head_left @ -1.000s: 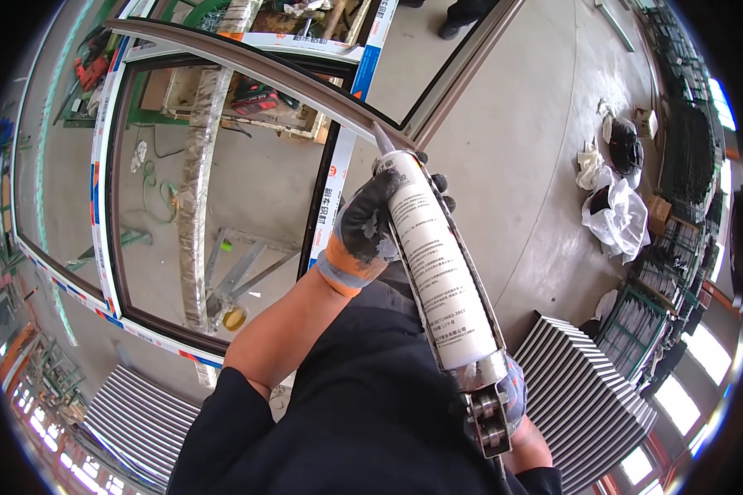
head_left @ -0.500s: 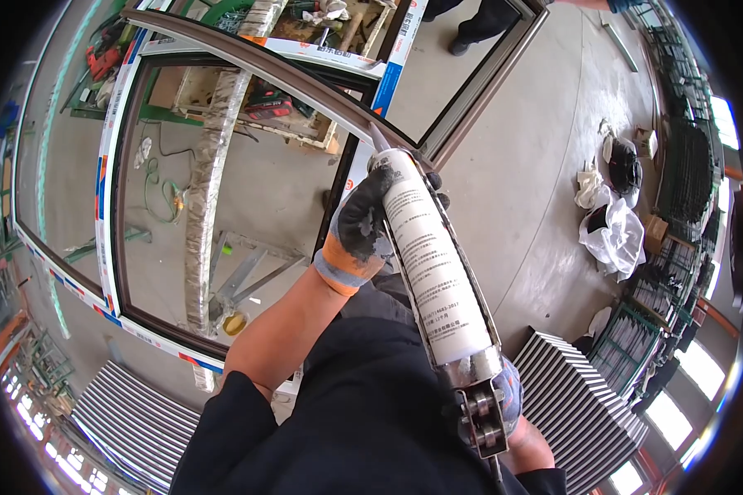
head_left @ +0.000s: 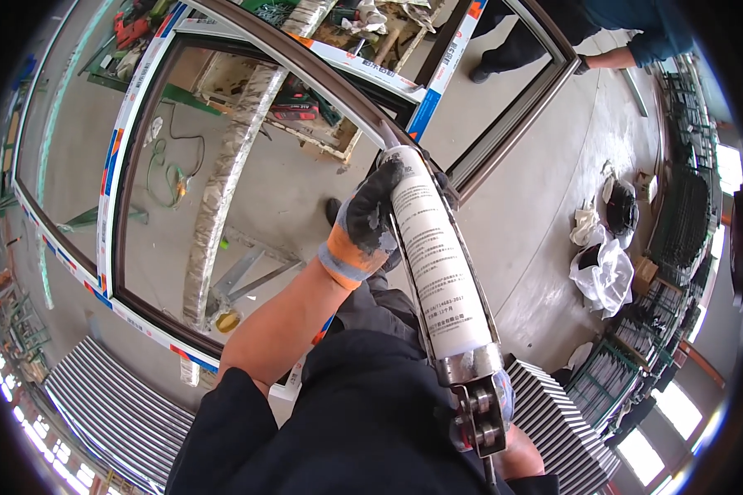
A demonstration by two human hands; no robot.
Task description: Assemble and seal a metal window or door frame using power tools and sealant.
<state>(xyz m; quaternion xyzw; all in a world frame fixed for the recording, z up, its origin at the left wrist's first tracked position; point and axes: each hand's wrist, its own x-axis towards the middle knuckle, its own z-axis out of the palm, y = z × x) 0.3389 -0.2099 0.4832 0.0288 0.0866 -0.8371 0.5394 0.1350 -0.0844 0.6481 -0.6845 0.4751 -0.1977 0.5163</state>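
Note:
My left hand (head_left: 365,219), in a black and orange glove, wraps around the front of a caulking gun (head_left: 469,365). A white sealant cartridge (head_left: 437,256) with printed text lies in its cradle. The nozzle (head_left: 388,136) points away from me and meets the edge of a brown window frame (head_left: 305,70), close to its near right corner; whether sealant is coming out is too small to tell. My right hand (head_left: 506,400), also gloved, is closed at the gun's rear by the handle; the metal mechanism hides most of its fingers.
A person's hand (head_left: 583,64) touches the frame's far right corner. Beneath the frame are a wrapped support bar (head_left: 215,198), a tool tray (head_left: 338,153) and a red power tool (head_left: 295,110). White plastic bags (head_left: 604,276) lie on the right floor. Striped profile stacks (head_left: 120,412) stand on both sides.
The nozzle is now farther from the frame's near corner, having shifted up along the brown edge. More of the other person's arm has come into view at top right. Both hands keep their grip.

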